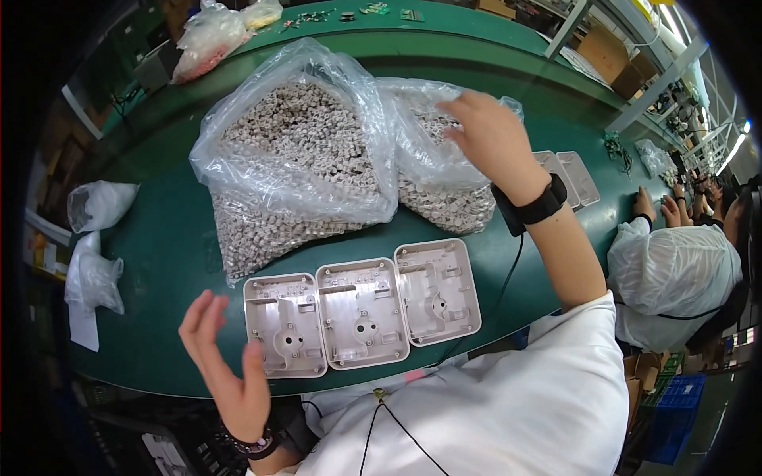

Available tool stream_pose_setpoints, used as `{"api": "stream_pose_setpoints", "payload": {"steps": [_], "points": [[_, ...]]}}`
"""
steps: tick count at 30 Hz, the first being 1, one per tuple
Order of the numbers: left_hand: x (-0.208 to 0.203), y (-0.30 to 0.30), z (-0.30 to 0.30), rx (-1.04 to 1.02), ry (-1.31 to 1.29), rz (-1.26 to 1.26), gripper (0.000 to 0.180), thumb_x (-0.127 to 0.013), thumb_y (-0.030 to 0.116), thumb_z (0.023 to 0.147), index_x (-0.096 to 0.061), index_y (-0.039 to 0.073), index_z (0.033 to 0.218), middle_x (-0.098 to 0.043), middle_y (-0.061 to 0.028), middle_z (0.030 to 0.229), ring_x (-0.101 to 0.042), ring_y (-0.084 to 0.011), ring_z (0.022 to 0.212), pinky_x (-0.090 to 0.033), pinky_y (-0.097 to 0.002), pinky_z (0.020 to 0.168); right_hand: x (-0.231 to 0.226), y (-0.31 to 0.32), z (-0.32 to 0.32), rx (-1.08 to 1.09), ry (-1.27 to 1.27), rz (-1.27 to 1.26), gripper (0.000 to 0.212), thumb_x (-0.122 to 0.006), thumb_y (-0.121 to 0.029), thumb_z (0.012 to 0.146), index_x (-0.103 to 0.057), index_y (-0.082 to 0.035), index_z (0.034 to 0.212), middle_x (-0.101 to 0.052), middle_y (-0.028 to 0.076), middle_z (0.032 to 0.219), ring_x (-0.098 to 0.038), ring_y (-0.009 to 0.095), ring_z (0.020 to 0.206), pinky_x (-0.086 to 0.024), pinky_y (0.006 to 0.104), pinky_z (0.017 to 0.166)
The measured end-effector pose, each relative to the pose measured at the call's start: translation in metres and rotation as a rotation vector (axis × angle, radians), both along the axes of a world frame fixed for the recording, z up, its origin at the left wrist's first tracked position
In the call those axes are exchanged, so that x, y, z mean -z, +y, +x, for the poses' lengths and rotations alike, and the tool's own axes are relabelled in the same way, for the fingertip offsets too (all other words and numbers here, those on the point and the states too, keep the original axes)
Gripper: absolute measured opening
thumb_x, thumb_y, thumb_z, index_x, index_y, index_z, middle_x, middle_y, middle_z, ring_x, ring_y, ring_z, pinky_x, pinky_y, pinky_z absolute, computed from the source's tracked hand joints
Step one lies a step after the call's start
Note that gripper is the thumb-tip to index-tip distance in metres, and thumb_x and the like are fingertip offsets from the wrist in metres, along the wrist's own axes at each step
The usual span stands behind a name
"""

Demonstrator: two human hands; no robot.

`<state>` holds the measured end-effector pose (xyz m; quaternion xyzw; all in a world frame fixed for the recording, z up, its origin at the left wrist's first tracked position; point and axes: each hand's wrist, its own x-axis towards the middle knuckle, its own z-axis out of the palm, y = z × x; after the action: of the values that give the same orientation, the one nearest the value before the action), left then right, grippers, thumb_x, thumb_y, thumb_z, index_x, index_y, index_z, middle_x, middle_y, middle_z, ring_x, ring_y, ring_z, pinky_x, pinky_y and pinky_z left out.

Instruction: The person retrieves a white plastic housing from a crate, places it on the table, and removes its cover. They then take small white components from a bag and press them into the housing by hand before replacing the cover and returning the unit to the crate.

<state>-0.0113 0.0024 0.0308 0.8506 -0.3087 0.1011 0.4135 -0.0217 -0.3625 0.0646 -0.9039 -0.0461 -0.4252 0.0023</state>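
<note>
Three light grey plastic housings stand in a row near the table's front edge: a left housing (284, 325), a middle housing (363, 313) and a right housing (438, 292). Their inner sides with posts and ribs face up. Beside the left one, my left hand (230, 369) hovers with fingers spread and holds nothing. My right hand (492, 139) reaches over a clear bag (460, 208) of small pale parts, fingers bent but apart, with nothing visible between them. To its left stands a larger open clear bag (298, 151), full of similar small parts.
Two more housings (578, 178) lie beyond my right wrist. Crumpled clear bags (99, 206) sit at the left. At the right, a co-worker in a white top (675, 270) works at the same table. A black cable (512, 274) hangs from my right wristband across the tabletop.
</note>
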Motion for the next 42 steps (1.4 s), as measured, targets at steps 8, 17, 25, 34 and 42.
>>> {"api": "stream_pose_setpoints", "payload": {"steps": [8,17,25,34,42], "points": [[0.039,0.049,0.022,0.014,0.489,0.154,0.045,-0.047,0.011,0.087,-0.035,0.002,0.129,-0.041,-0.0129,0.115,-0.048,-0.0164,0.091,-0.038,-0.0268,0.082,0.014,0.049,-0.094,0.036,0.736,0.145,0.035,-0.063,-0.019,0.075,-0.053,-0.007,0.107,-0.052,0.010,0.079,-0.052,0.028,0.070,-0.042,0.0355,0.061],[0.032,0.026,0.014,0.455,1.082,-0.063,0.062,-0.054,0.018,0.085,-0.022,0.001,0.135,-0.036,-0.0115,0.119,-0.048,-0.0207,0.101,-0.039,-0.0332,0.088,0.031,0.060,-0.189,0.106,0.988,0.591,0.067,-0.063,-0.029,0.076,-0.031,-0.011,0.133,-0.047,0.017,0.106,-0.052,0.033,0.088,-0.044,0.0372,0.072],[0.030,-0.051,-0.002,0.986,1.321,0.001,0.072,-0.059,0.017,0.082,-0.016,0.001,0.136,-0.026,-0.0133,0.127,-0.042,-0.0279,0.115,-0.035,-0.0379,0.096,0.057,0.001,-0.212,0.486,0.699,0.493,0.064,-0.063,-0.024,0.078,-0.032,-0.010,0.132,-0.044,0.020,0.116,-0.050,0.037,0.098,-0.043,0.0372,0.083],[0.038,-0.095,-0.027,0.929,1.560,-0.017,0.069,-0.054,0.021,0.087,-0.012,0.000,0.138,-0.027,-0.0113,0.128,-0.037,-0.0337,0.121,-0.032,-0.0425,0.099,0.065,-0.052,-0.188,0.421,0.601,0.450,0.058,-0.064,-0.023,0.076,-0.039,-0.008,0.127,-0.046,0.019,0.115,-0.047,0.036,0.104,-0.042,0.0373,0.085],[0.033,-0.111,-0.040,0.809,1.692,-0.153,0.066,-0.050,0.018,0.089,-0.011,0.002,0.139,-0.028,-0.0098,0.127,-0.036,-0.0358,0.122,-0.032,-0.0429,0.099,0.085,-0.168,-0.155,0.782,0.305,0.292,0.038,-0.060,-0.017,0.077,-0.052,-0.003,0.111,-0.053,0.018,0.106,-0.050,0.036,0.098,-0.042,0.0387,0.083]]}}
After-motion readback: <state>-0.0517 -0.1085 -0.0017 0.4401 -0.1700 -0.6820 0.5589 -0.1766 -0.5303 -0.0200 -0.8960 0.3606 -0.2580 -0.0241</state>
